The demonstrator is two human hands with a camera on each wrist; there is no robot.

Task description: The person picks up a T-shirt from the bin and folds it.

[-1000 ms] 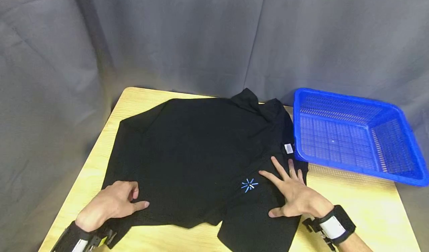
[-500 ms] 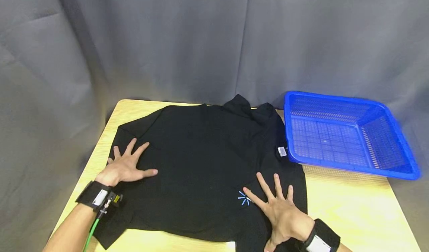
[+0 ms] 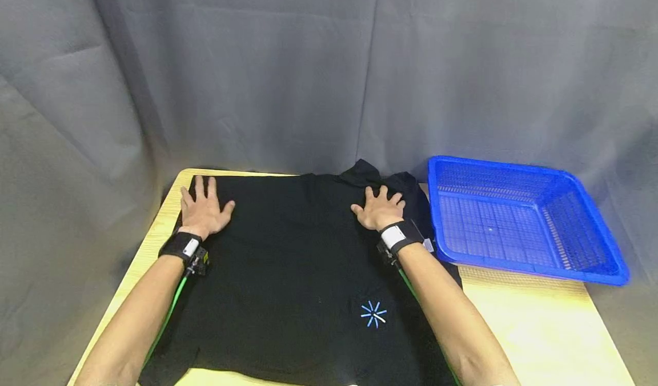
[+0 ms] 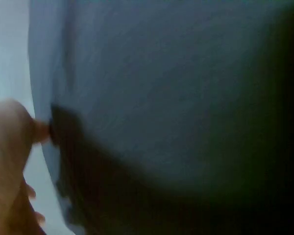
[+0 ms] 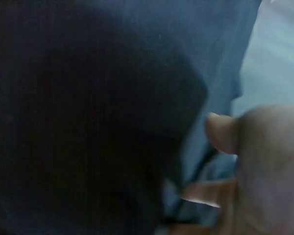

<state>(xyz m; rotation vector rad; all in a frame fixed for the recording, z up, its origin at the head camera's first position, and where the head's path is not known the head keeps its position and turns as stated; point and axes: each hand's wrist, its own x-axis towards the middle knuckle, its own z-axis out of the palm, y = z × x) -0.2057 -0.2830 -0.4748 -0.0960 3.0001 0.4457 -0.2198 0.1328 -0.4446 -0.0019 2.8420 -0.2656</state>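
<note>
A black shirt [image 3: 288, 272] is spread over the table, its collar [image 3: 362, 173] bunched at the far edge. A blue starburst print [image 3: 373, 314] shows on its near right part, and a white tag [image 3: 428, 245] peeks out beside the right wrist. My left hand [image 3: 203, 212] rests on the shirt's far left corner with fingers spread. Just below the collar, my right hand [image 3: 380, 209] lies on the fabric, fingers also apart. Both wrist views are blurred: dark cloth [image 4: 161, 98] fills most of the left one, and the right one shows fingers [image 5: 220, 132] over the cloth.
A blue plastic basket [image 3: 514, 268] stands on the right side, close against the shirt's edge. Pale wooden tabletop [image 3: 545, 323] shows in front of it. Behind the table hangs a grey curtain [image 3: 257, 77]. Green cables [image 3: 169, 312] run along both forearms.
Both hands have slid away from the near part of the shirt to its far edge. The left fingers, earlier partly curled, are spread. The far left of the shirt lies straighter.
</note>
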